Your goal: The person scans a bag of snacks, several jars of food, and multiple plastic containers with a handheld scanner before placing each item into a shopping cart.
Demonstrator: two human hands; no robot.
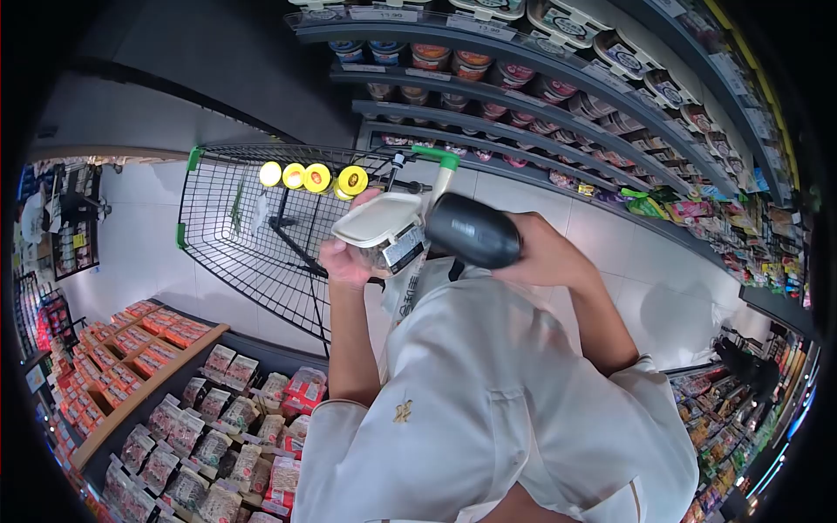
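In front of my chest, my left hand [346, 260] is wrapped round a clear plastic tub [382, 228] with a white lid, dark contents and a dark label on its side. Close beside it, my right hand [547, 248] grips a smooth black rounded object [473, 231] with faint pale lettering; I cannot tell what kind of thing it is. Its front end points at the tub's lid. Beyond my hands stands a wire shopping cart [199, 209] with green corners and a green handle end [436, 155]. Several round yellow lids [316, 178] show in a row at the cart.
Shelves of packed tubs and cups [471, 65] rise ahead on the right. To the left, a low display [187, 488] holds bagged goods, with orange boxes [131, 340] behind it. Pale floor tiles [148, 261] lie around the cart. More stocked shelves [732, 436] stand at the right.
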